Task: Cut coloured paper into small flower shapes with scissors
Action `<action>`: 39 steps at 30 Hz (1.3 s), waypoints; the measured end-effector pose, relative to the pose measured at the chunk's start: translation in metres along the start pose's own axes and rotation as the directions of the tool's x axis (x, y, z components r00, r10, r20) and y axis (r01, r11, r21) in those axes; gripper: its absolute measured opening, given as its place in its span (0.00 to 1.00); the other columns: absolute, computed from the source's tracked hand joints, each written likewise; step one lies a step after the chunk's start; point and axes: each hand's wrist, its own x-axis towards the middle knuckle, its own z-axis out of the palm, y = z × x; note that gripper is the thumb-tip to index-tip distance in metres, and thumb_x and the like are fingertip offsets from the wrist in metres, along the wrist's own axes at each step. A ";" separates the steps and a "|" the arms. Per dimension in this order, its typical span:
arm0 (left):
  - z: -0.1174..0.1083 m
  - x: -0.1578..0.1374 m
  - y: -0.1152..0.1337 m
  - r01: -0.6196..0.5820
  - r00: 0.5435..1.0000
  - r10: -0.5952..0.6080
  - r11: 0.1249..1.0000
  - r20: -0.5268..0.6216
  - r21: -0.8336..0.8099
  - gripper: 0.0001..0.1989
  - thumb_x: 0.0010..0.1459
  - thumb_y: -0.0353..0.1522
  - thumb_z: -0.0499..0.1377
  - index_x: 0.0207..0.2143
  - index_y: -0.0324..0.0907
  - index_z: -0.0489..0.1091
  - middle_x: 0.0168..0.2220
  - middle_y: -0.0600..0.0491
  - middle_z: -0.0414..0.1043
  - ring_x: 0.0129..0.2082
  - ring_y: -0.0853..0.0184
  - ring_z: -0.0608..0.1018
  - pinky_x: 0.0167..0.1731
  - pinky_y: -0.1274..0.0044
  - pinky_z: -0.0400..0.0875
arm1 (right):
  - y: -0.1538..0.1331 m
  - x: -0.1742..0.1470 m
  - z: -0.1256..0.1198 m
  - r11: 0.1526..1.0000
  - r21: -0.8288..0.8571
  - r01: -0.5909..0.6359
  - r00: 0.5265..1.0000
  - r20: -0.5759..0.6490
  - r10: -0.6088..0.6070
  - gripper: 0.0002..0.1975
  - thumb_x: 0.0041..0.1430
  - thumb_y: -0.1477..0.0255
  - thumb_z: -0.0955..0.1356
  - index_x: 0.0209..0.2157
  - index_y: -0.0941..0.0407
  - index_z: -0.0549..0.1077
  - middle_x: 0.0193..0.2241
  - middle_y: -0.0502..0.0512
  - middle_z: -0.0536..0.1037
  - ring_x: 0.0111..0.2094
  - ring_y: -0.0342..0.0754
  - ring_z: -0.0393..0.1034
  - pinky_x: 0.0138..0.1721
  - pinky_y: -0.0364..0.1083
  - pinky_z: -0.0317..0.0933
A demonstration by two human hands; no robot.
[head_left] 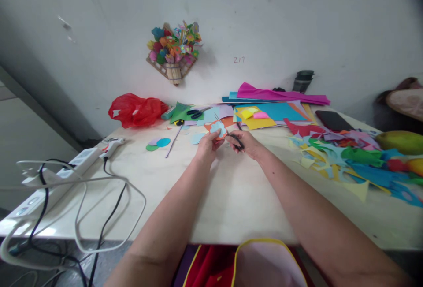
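My left hand (210, 142) pinches a paper flower (218, 128), a light blue scalloped piece lying over orange paper. In my right hand (247, 142) is a pair of scissors (238, 141) with black handles; its blades point up and left, beside the flower's right edge. Whether the blades touch the paper I cannot tell. Just left of my left hand lies a light blue paper circle (197, 138). Farther left are a blue paper circle (163, 142) and a green one (152, 148), next to a thin purple strip (174, 140).
A red plastic bag (137, 109) and a second pair of scissors (195, 113) lie at the back. Coloured sheets (280, 111) are stacked behind my hands. Paper scraps (360, 159) and a phone (333, 121) are on the right. A power strip (71, 168) with tangled cables lines the left.
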 end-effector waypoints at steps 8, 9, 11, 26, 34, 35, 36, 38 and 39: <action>-0.002 0.004 -0.002 -0.007 1.000 0.007 1.000 -0.020 -0.015 0.07 0.48 0.27 0.66 0.30 0.38 0.71 0.26 0.54 0.75 0.22 0.74 0.75 0.24 0.83 0.70 | 0.000 0.000 0.006 1.000 0.012 -0.001 1.000 -0.020 0.002 0.20 0.37 0.60 0.77 0.26 0.57 0.70 0.13 0.45 0.67 0.13 0.38 0.58 0.12 0.39 0.48; -0.002 0.004 -0.002 -0.007 1.000 0.007 1.000 -0.024 -0.009 0.08 0.48 0.27 0.67 0.30 0.38 0.71 0.25 0.54 0.75 0.22 0.74 0.74 0.24 0.84 0.70 | 0.000 0.001 0.006 1.000 0.004 -0.004 1.000 -0.023 0.004 0.20 0.38 0.60 0.77 0.26 0.57 0.70 0.13 0.45 0.67 0.12 0.38 0.58 0.12 0.39 0.48; -0.002 0.005 -0.002 -0.002 1.000 0.002 1.000 -0.031 0.002 0.09 0.47 0.28 0.68 0.30 0.38 0.70 0.24 0.56 0.74 0.20 0.76 0.73 0.23 0.84 0.70 | 0.001 0.002 0.008 1.000 -0.014 -0.014 0.999 -0.035 0.013 0.19 0.39 0.61 0.77 0.27 0.57 0.70 0.13 0.45 0.67 0.12 0.38 0.58 0.11 0.39 0.48; 0.001 0.001 0.003 0.020 0.996 -0.022 0.999 -0.081 -0.030 0.05 0.49 0.25 0.64 0.29 0.38 0.71 0.24 0.55 0.74 0.20 0.74 0.73 0.24 0.83 0.69 | 0.001 0.003 0.011 1.000 -0.011 -0.021 0.998 -0.052 0.021 0.19 0.38 0.61 0.77 0.26 0.57 0.70 0.13 0.44 0.66 0.12 0.38 0.57 0.11 0.40 0.49; -0.001 0.000 0.005 0.009 0.999 -0.010 1.000 -0.051 -0.016 0.08 0.46 0.26 0.66 0.30 0.38 0.71 0.25 0.54 0.75 0.22 0.73 0.75 0.26 0.81 0.71 | 0.002 0.004 0.011 1.000 0.000 -0.021 0.999 -0.045 0.021 0.20 0.37 0.60 0.78 0.26 0.57 0.70 0.13 0.44 0.66 0.12 0.38 0.57 0.12 0.39 0.49; -0.001 0.000 0.005 0.011 0.999 -0.012 1.000 -0.053 -0.019 0.07 0.47 0.26 0.66 0.30 0.38 0.71 0.25 0.54 0.75 0.22 0.73 0.75 0.26 0.81 0.71 | 0.002 0.004 0.011 1.000 0.002 -0.022 0.999 -0.044 0.022 0.21 0.37 0.60 0.78 0.26 0.57 0.70 0.12 0.44 0.66 0.12 0.38 0.57 0.12 0.39 0.49; -0.001 0.000 0.005 0.014 0.998 -0.015 1.000 -0.055 -0.021 0.07 0.47 0.26 0.66 0.30 0.38 0.71 0.25 0.54 0.75 0.22 0.73 0.75 0.26 0.81 0.71 | 0.002 0.004 0.011 1.000 0.003 -0.022 0.999 -0.045 0.023 0.21 0.37 0.60 0.78 0.26 0.57 0.70 0.12 0.44 0.66 0.12 0.38 0.57 0.12 0.39 0.50; -0.002 0.000 0.005 0.016 0.998 -0.018 1.000 -0.053 -0.022 0.07 0.47 0.26 0.65 0.30 0.37 0.71 0.25 0.54 0.75 0.22 0.73 0.75 0.26 0.81 0.70 | 0.003 0.004 0.011 1.000 0.001 -0.024 0.999 -0.049 0.024 0.21 0.36 0.60 0.78 0.27 0.57 0.70 0.12 0.43 0.66 0.12 0.38 0.57 0.13 0.39 0.50; -0.002 0.001 0.005 0.013 0.999 -0.014 1.000 -0.050 -0.023 0.07 0.46 0.26 0.66 0.30 0.37 0.71 0.26 0.54 0.75 0.22 0.73 0.75 0.26 0.81 0.70 | 0.003 0.004 0.011 1.000 0.000 -0.025 0.998 -0.053 0.025 0.21 0.36 0.60 0.78 0.27 0.57 0.70 0.12 0.43 0.67 0.12 0.38 0.57 0.13 0.39 0.50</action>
